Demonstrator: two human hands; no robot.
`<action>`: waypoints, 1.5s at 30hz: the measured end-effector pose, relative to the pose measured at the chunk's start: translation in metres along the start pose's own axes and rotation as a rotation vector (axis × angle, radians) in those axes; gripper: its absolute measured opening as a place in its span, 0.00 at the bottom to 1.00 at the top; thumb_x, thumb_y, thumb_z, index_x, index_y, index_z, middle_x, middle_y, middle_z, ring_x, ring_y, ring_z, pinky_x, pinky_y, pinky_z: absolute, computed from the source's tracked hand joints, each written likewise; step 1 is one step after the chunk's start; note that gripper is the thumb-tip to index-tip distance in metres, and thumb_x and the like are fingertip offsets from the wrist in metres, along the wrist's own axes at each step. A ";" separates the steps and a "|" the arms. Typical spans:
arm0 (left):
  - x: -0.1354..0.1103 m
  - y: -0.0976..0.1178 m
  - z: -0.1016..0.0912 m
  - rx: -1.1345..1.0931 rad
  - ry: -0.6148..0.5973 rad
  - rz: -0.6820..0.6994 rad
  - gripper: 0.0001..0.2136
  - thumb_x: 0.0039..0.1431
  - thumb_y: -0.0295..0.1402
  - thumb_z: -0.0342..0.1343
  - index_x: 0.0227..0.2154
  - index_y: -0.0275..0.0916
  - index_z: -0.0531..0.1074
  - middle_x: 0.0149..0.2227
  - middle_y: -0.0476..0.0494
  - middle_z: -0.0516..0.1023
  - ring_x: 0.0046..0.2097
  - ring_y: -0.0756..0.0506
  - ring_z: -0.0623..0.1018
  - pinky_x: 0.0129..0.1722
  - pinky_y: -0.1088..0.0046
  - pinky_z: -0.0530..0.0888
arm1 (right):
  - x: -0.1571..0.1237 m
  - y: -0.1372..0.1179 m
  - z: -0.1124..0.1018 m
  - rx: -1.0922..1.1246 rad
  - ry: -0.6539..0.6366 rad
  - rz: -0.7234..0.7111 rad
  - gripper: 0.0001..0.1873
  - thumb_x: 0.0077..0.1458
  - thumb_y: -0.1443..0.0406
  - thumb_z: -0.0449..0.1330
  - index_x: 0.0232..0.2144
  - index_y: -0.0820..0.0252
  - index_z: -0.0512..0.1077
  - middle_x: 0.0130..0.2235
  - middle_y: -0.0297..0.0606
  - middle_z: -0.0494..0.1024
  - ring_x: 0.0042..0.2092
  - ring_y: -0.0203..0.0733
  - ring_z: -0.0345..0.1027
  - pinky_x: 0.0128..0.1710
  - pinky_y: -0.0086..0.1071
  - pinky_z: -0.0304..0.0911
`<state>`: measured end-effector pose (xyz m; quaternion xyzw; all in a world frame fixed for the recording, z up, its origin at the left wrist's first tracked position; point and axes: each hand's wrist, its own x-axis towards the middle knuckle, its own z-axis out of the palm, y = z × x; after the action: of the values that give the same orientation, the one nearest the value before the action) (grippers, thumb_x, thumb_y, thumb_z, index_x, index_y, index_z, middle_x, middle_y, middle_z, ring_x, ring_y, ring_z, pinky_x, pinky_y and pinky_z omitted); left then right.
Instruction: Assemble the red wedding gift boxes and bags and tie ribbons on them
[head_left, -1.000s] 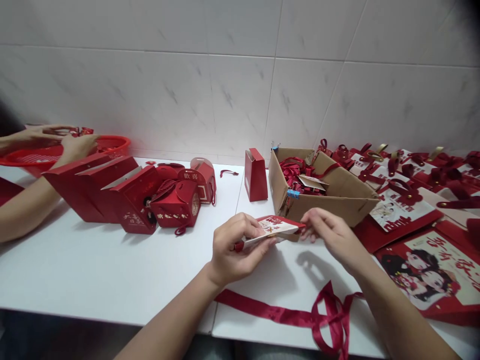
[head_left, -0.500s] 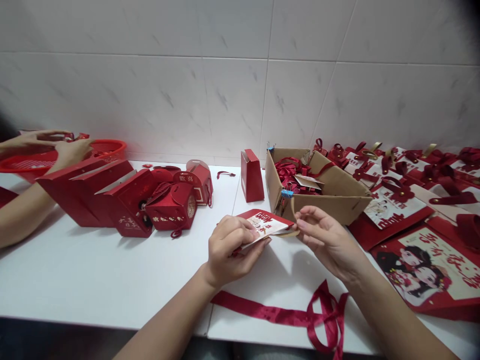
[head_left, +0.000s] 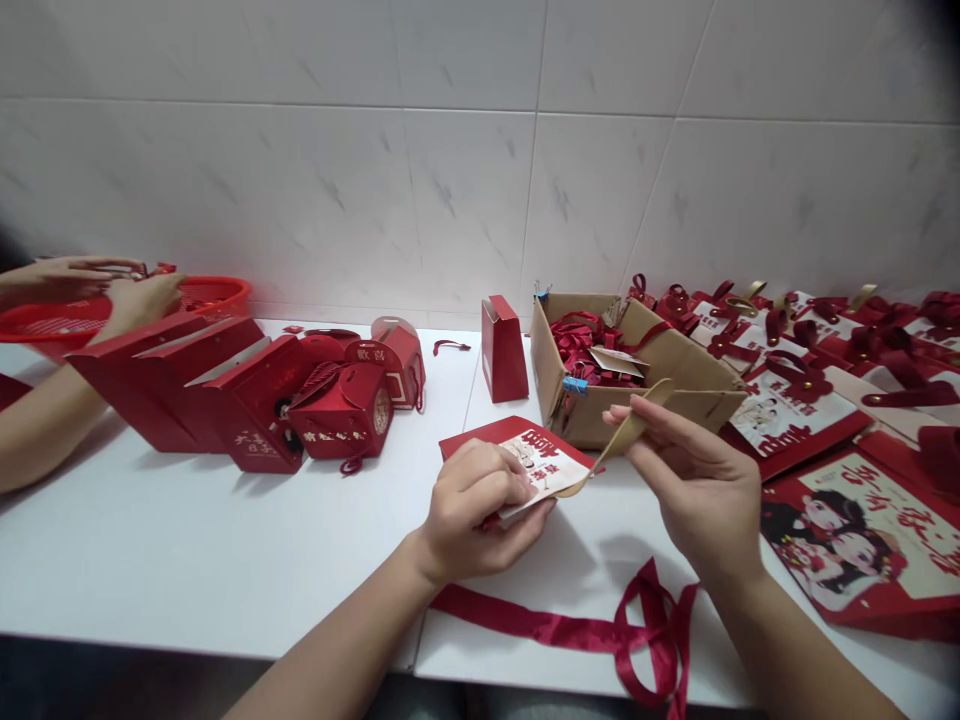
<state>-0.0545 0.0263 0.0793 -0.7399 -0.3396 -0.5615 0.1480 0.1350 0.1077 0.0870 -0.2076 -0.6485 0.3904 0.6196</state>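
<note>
My left hand [head_left: 484,505] is closed round the near edge of a small red and white gift box [head_left: 517,450] with red lettering on its face. A tan strap [head_left: 624,435] comes out of the box's right end. Pinched between the thumb and fingers of my right hand [head_left: 686,470], the strap is pulled up and to the right. Below my hands a long dark red ribbon [head_left: 540,625] lies on the white table [head_left: 247,560], looped at its right end.
An open cardboard box [head_left: 637,400] holds red ribbons. Red gift boxes [head_left: 870,530] with handles crowd the right side. A red carton [head_left: 504,350] stands behind my hands. More boxes [head_left: 341,415] stand at left, beside another person's hands [head_left: 139,300] over a red basket [head_left: 236,290].
My right hand has moved up and right, drawing the tan strap out longer. The gift box in my left hand has turned, and more of its red side shows.
</note>
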 end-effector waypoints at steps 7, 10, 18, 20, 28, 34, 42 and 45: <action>-0.001 0.003 0.003 -0.018 -0.005 0.013 0.12 0.47 0.21 0.61 0.26 0.41 0.64 0.22 0.53 0.67 0.27 0.49 0.72 0.29 0.72 0.73 | -0.002 -0.004 0.002 -0.189 0.029 -0.241 0.21 0.54 0.73 0.63 0.42 0.37 0.78 0.46 0.34 0.71 0.46 0.38 0.69 0.42 0.32 0.69; -0.002 0.002 0.004 -0.028 -0.005 0.020 0.11 0.48 0.22 0.62 0.27 0.40 0.64 0.23 0.52 0.68 0.27 0.49 0.72 0.29 0.72 0.73 | -0.004 -0.006 0.003 -0.166 -0.134 -0.211 0.24 0.56 0.74 0.61 0.46 0.37 0.76 0.42 0.33 0.76 0.43 0.39 0.71 0.40 0.32 0.69; -0.002 0.001 0.003 -0.033 -0.022 0.012 0.10 0.50 0.22 0.61 0.29 0.40 0.65 0.24 0.50 0.70 0.28 0.49 0.72 0.29 0.71 0.73 | -0.002 -0.007 0.007 -0.095 -0.398 -0.165 0.15 0.56 0.71 0.62 0.40 0.46 0.79 0.41 0.35 0.81 0.45 0.43 0.73 0.46 0.38 0.67; -0.002 0.001 0.003 -0.040 -0.019 0.015 0.11 0.49 0.21 0.61 0.29 0.40 0.65 0.24 0.50 0.69 0.28 0.49 0.72 0.29 0.71 0.73 | -0.002 -0.007 0.007 -0.084 -0.427 -0.150 0.13 0.56 0.70 0.62 0.40 0.46 0.79 0.40 0.35 0.82 0.45 0.44 0.74 0.47 0.40 0.66; -0.002 0.000 0.003 -0.060 -0.025 0.005 0.09 0.51 0.23 0.62 0.30 0.40 0.67 0.24 0.50 0.70 0.29 0.48 0.74 0.30 0.71 0.73 | -0.005 -0.003 0.009 -0.105 -0.466 -0.121 0.13 0.58 0.69 0.60 0.40 0.45 0.78 0.39 0.34 0.83 0.44 0.45 0.75 0.48 0.43 0.60; 0.000 0.001 0.002 -0.064 -0.031 0.007 0.08 0.51 0.24 0.62 0.30 0.39 0.68 0.25 0.48 0.73 0.30 0.47 0.75 0.30 0.71 0.73 | -0.005 -0.004 0.010 -0.105 -0.485 -0.096 0.12 0.59 0.67 0.58 0.40 0.44 0.78 0.38 0.34 0.82 0.44 0.45 0.74 0.46 0.42 0.61; 0.000 0.001 0.002 -0.064 -0.023 0.000 0.08 0.51 0.24 0.62 0.30 0.39 0.68 0.25 0.47 0.73 0.30 0.47 0.75 0.30 0.70 0.74 | -0.004 -0.003 0.008 -0.082 -0.514 -0.082 0.12 0.60 0.67 0.58 0.40 0.43 0.78 0.39 0.34 0.82 0.45 0.45 0.73 0.45 0.40 0.61; 0.000 0.000 0.002 -0.068 -0.020 0.002 0.08 0.51 0.24 0.62 0.30 0.38 0.68 0.26 0.47 0.73 0.29 0.47 0.75 0.29 0.71 0.74 | -0.004 -0.004 0.008 -0.086 -0.515 -0.076 0.12 0.60 0.66 0.58 0.40 0.44 0.78 0.38 0.34 0.82 0.45 0.45 0.73 0.45 0.40 0.62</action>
<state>-0.0528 0.0273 0.0782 -0.7503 -0.3211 -0.5652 0.1201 0.1290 0.1002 0.0876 -0.1030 -0.8083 0.3787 0.4389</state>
